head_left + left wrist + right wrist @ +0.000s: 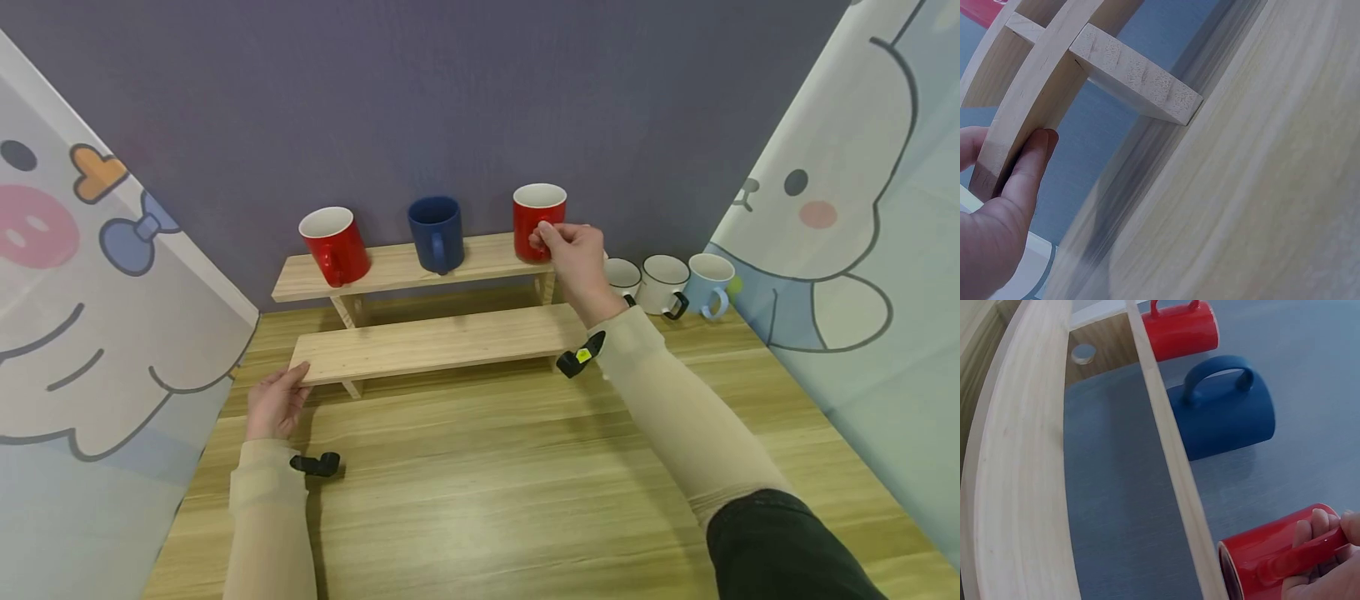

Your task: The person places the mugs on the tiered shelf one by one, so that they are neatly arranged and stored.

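A two-tier wooden shelf (pixel 450 340) stands against the back wall. My left hand (pixel 276 405) pinches the left end of its lower board, thumb and fingers on opposite faces in the left wrist view. My right hand (pixel 583 265) grips the handle of a red mug (pixel 527 223) at the right end of the upper board. The right wrist view shows my fingers curled round that handle (pixel 1300 556). Whether the mug's base rests fully on the board is hard to tell. A blue mug (pixel 437 237) stands mid-board, and another red mug (pixel 341 252) is near the left end.
Right of the shelf, two white mugs with dark rims, one partly behind my right hand (pixel 622 275) and one beside it (pixel 663 283), stand with a light blue mug (pixel 705 279). Cartoon-printed panels (pixel 862 217) flank the wooden table (pixel 465 500).
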`<state>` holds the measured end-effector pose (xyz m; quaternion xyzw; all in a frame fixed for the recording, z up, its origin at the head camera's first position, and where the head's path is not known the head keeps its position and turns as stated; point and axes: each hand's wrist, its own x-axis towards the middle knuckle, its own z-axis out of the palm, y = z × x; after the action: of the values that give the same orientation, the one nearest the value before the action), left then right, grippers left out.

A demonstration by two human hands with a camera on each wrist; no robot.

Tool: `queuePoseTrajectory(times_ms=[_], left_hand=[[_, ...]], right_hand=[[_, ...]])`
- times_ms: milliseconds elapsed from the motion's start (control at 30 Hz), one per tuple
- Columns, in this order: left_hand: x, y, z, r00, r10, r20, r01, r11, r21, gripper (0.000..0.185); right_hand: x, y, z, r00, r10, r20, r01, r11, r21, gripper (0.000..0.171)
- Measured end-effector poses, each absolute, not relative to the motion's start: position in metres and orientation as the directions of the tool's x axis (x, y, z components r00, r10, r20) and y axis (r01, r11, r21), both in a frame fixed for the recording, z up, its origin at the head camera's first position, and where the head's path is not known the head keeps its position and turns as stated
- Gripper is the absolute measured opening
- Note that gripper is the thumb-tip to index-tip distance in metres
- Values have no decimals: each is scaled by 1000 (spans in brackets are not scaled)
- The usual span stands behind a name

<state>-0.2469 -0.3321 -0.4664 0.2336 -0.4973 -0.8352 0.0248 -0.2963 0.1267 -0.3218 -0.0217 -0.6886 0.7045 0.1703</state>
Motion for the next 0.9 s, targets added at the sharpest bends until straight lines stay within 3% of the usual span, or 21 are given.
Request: queuePoseTrajectory(times_ms=[167,600,900], left_hand=[[-248,-332,-467,-890,-270,-367,-192,-508,840,13],[-251,-332,-467,-883,-274,-381,-217,-482,849,44],[-249,-331,-464,-883,-267,-385,-212,-504,837,39]], right_hand=[[-302,124,-328,-932,290,219,-229,-1,-973,26],[-303,133,-334,-950,202,240,-232,61,-971,30],[-299,141,-337,-950,208,232,-222,72,-972,38]])
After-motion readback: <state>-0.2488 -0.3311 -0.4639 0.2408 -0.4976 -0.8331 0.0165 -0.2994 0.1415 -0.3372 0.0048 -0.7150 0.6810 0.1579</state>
